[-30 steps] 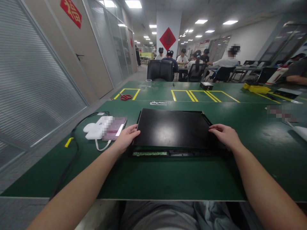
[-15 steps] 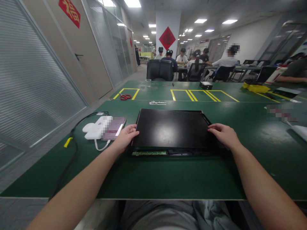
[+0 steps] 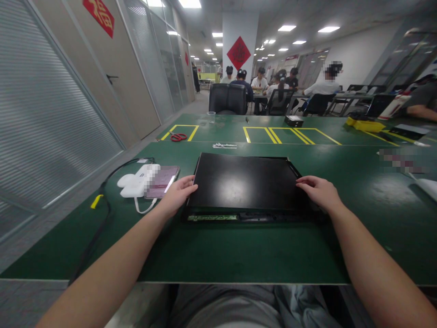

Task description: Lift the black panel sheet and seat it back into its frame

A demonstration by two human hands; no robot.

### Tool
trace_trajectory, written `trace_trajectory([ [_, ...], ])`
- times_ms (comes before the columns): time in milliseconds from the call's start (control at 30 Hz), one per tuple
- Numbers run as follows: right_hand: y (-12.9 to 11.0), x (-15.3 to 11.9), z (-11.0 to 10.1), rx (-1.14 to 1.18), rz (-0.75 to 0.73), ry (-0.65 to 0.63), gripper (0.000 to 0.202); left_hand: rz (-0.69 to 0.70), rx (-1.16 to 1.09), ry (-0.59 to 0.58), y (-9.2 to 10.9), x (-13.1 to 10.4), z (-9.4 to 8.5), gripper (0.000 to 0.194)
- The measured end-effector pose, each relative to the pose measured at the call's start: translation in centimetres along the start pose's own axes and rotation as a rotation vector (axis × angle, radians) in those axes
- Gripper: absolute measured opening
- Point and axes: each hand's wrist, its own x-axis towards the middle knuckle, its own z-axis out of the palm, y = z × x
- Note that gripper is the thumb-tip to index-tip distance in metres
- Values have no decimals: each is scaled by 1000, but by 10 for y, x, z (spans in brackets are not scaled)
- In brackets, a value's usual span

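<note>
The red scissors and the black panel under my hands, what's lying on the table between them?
In the head view, mostly bare green table separates the red scissors from the black panel; the small white strip lies off to the side.

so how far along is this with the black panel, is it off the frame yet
Not off yet. Already done: the black panel lies flat on the green table, and its near edge shows an exposed green circuit strip. In hand: the left hand and right hand each rest on a side edge, a light grip, whether closed is unclear. Left: the panel sits in its frame, unlifted. The red scissors lie untouched.
</note>
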Motion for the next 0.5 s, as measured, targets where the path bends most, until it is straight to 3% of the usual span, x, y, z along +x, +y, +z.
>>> trace_trajectory([
  [100, 1, 0, 0, -1, -6, -7, 21, 28, 68, 48, -1, 1, -2, 51],
  [267, 3, 1, 1, -4, -17, -4, 19, 152, 376, 192, -8, 7, -10, 37],
  [500, 3, 2, 1, 3, -34, -34, 20, 167, 503, 147, -19, 13, -15, 34],
])
